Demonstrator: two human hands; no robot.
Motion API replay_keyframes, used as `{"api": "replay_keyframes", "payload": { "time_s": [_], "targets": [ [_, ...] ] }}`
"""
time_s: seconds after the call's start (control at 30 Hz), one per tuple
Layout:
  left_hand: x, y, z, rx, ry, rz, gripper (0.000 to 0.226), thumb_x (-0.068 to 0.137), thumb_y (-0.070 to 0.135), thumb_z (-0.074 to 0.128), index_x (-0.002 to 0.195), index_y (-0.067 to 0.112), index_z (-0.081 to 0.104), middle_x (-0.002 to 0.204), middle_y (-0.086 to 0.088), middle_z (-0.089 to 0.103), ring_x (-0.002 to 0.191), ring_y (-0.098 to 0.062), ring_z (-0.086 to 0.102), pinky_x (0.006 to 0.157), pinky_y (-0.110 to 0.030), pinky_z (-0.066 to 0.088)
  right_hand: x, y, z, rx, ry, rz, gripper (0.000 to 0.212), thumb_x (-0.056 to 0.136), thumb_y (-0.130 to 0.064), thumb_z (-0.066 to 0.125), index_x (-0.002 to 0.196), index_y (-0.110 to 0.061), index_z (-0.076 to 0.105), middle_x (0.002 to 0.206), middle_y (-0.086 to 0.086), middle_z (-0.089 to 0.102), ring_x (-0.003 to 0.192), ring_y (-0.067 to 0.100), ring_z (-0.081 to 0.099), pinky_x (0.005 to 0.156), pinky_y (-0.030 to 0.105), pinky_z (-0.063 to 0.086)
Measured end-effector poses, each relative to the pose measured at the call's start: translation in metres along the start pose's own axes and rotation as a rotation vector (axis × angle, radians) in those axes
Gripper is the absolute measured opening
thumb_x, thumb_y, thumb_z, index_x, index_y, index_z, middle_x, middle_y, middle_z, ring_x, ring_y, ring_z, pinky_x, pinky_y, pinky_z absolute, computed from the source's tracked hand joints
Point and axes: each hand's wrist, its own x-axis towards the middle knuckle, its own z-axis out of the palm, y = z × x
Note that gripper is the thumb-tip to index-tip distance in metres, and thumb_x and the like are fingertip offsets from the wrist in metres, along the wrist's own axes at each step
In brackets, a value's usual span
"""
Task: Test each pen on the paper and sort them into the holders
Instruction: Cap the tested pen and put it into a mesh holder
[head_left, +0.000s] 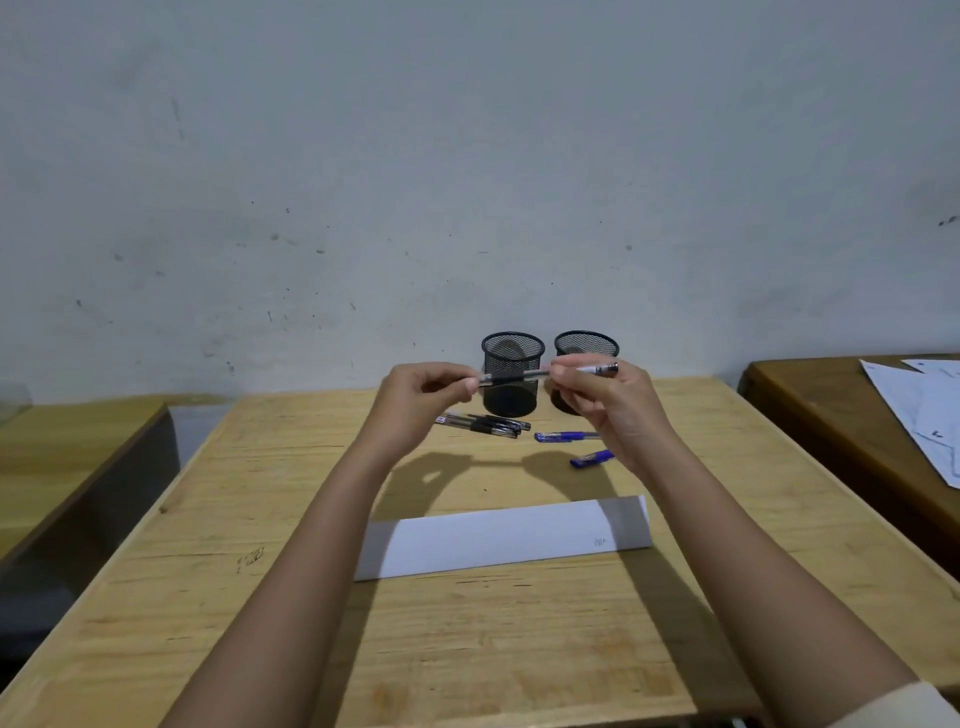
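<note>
while both hands pinch it level in the air, the pen (519, 375) has its ends hidden: the left hand (415, 400) grasps one, the right hand (602, 405) grips the barrel. just behind stand the left holder (511, 353) and the half-covered right holder (586, 344). below the hands lie black pens (483, 423) and blue pens (563, 436), labels unreadable. under the wrists, the paper (498, 538) bears an illegible scribble (600, 542).

One head-worn wide-angle view, looking forward and down across the surface (483, 649) to the grey wall (467, 156) behind. It sits close: forearms (317, 545) enter from the bottom edge, left hand (415, 397) and right hand (602, 405) meet mid-frame. Edges curve, probably from lens distortion.
</note>
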Motion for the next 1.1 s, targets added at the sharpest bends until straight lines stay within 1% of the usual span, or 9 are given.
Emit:
{"api": "replay_keyframes", "payload": {
  "time_s": [0.13,0.23,0.33,0.5,0.57,0.7,0.83,0.9,1.1],
  "targets": [
    [0.010,0.008,-0.016,-0.008,-0.011,-0.024,0.017,0.079,0.014,0.072,0.097,0.013,0.073,0.092,-0.012,0.073,0.084,-0.012,0.066,0.088,-0.028,0.050,0.004,-0.002,-0.010,-0.382,-0.092,-0.101,0.013,0.070,0.002,0.074,0.081,-0.005,0.073,0.065,-0.005,0.071,0.066,0.007,0.065,0.067,0.017,0.053],
    [0.022,0.016,-0.013,-0.037,0.013,-0.010,0.023,0.077,0.012,0.074,0.099,0.008,0.072,0.087,-0.008,0.071,0.080,-0.008,0.067,0.086,-0.022,0.051,0.009,-0.003,-0.008,-0.640,-0.158,-0.121,0.015,0.069,0.002,0.077,0.082,-0.006,0.074,0.063,-0.005,0.070,0.058,0.003,0.063,0.058,0.016,0.051],
    [0.040,0.026,0.003,-0.086,0.064,0.039,0.021,0.078,0.012,0.073,0.098,0.009,0.072,0.084,-0.003,0.070,0.076,-0.002,0.064,0.081,-0.015,0.052,0.021,0.002,0.001,-0.815,-0.231,-0.155,0.026,0.069,0.002,0.076,0.080,-0.021,0.072,0.070,-0.001,0.068,0.067,0.013,0.065,0.073,0.026,0.057],
    [0.081,0.012,0.014,-0.164,0.159,0.012,0.012,0.087,0.029,0.063,0.090,0.019,0.070,0.092,-0.003,0.071,0.096,-0.017,0.067,0.093,-0.032,0.051,0.055,0.010,0.010,-0.719,-0.021,-0.212,0.020,0.072,0.000,0.073,0.081,-0.016,0.065,0.071,0.001,0.062,0.063,0.012,0.058,0.069,0.021,0.052],
    [0.096,-0.006,0.014,0.002,0.160,-0.045,0.026,0.088,0.033,0.062,0.105,0.015,0.067,0.104,-0.004,0.069,0.103,-0.017,0.063,0.093,-0.028,0.047,0.071,0.007,0.007,-0.638,0.101,-0.237,0.020,0.073,0.001,0.069,0.077,-0.015,0.058,0.072,0.000,0.063,0.061,0.006,0.061,0.064,0.014,0.050],
    [0.111,-0.039,0.027,0.241,-0.038,-0.135,0.063,0.085,0.036,0.065,0.136,0.008,0.042,0.136,-0.011,0.050,0.121,-0.019,0.050,0.096,-0.028,0.040,0.105,0.010,0.001,-0.560,0.226,-0.296,0.025,0.076,-0.004,0.066,0.074,-0.023,0.050,0.079,0.000,0.065,0.077,0.017,0.068,0.073,0.025,0.053],
    [0.126,-0.064,0.040,0.267,-0.176,-0.165,0.092,0.076,0.041,0.073,0.146,0.013,0.021,0.153,-0.007,0.026,0.136,-0.023,0.034,0.110,-0.042,0.035,0.130,0.028,0.003,-0.669,0.143,-0.216,0.013,0.085,-0.006,0.060,0.085,-0.014,0.050,0.082,0.002,0.057,0.072,0.008,0.059,0.057,0.005,0.040],
    [0.131,-0.072,0.047,0.276,-0.175,-0.139,0.094,0.074,0.043,0.074,0.146,0.013,0.021,0.152,-0.005,0.028,0.137,-0.023,0.033,0.111,-0.044,0.034,0.136,0.039,0.002,-0.775,0.109,-0.186,0.011,0.085,-0.010,0.062,0.088,-0.013,0.052,0.078,-0.002,0.056,0.069,0.005,0.054,0.054,0.007,0.036],
    [0.131,-0.076,0.053,0.127,-0.147,-0.049,0.060,0.080,0.030,0.071,0.131,0.014,0.044,0.118,0.005,0.053,0.114,-0.011,0.050,0.099,-0.028,0.041,0.145,0.047,0.001,-0.900,0.139,-0.124,0.010,0.078,-0.011,0.069,0.084,-0.012,0.061,0.072,0.002,0.062,0.072,0.014,0.059,0.058,0.012,0.040]
  ]
}}
